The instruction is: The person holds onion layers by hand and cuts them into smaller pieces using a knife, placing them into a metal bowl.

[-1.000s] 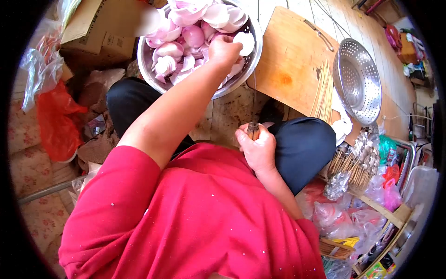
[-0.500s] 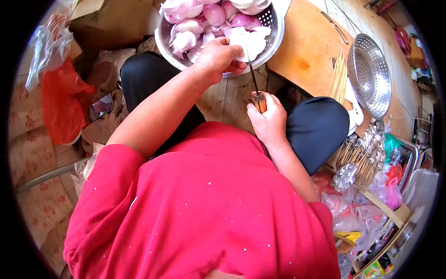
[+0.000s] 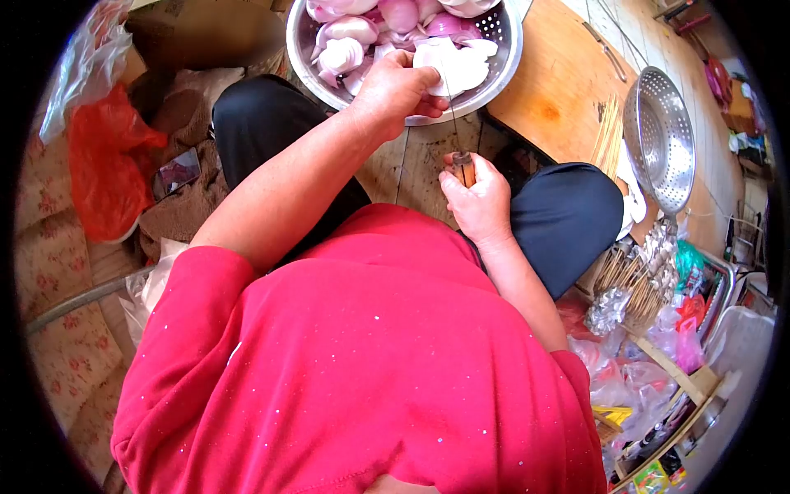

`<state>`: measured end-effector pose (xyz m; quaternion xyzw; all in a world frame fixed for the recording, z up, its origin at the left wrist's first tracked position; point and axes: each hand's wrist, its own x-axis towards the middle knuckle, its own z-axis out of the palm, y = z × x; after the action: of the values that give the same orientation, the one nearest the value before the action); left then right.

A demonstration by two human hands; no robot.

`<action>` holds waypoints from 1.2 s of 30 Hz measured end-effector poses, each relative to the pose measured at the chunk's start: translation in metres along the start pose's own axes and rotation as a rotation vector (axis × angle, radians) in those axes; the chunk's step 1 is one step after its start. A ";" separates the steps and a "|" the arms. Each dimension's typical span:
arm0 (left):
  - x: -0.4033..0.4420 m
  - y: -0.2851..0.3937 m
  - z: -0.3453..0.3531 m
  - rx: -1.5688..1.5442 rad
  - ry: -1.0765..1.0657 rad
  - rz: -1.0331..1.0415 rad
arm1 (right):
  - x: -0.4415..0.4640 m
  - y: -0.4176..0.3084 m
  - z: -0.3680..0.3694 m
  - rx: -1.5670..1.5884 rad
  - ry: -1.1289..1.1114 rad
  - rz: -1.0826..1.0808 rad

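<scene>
My left hand (image 3: 395,89) is closed on a pale, white onion piece (image 3: 443,64), held over the near rim of a metal colander (image 3: 513,58). Peeled purple and white onions (image 3: 398,15) fill that colander, some in loose layers. In my right hand (image 3: 480,200) is a knife (image 3: 464,170), its wooden handle wrapped by the fingers. The thin blade points up and away, toward the onion piece, seen nearly edge-on. Whether the tip touches the onion I cannot tell.
Right of the colander is a wooden board (image 3: 547,90) with thin bamboo skewers (image 3: 607,136). A second metal colander (image 3: 658,136) stands tilted beside them. Foil-wrapped skewers (image 3: 634,284) and plastic bags lie lower right. A red plastic bag (image 3: 107,165) and cardboard box (image 3: 202,37) are left.
The view has shifted slightly, so the onion colander appears higher and farther right. The knife blade now looks thinner, and its handle has turned a little. Both hands keep their holds.
</scene>
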<state>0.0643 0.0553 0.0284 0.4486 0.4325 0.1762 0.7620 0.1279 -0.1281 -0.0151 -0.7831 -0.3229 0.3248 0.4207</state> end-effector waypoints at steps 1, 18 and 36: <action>0.000 0.000 0.000 0.002 -0.003 0.003 | 0.000 -0.001 0.000 0.005 -0.004 -0.002; 0.001 0.020 -0.011 0.022 -0.012 -0.064 | 0.030 -0.026 -0.002 0.047 -0.101 0.051; 0.012 0.029 -0.026 0.424 -0.090 -0.009 | 0.060 -0.050 -0.009 0.065 -0.122 0.231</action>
<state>0.0532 0.0923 0.0404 0.6045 0.4273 0.0577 0.6698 0.1581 -0.0633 0.0183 -0.7799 -0.2448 0.4283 0.3852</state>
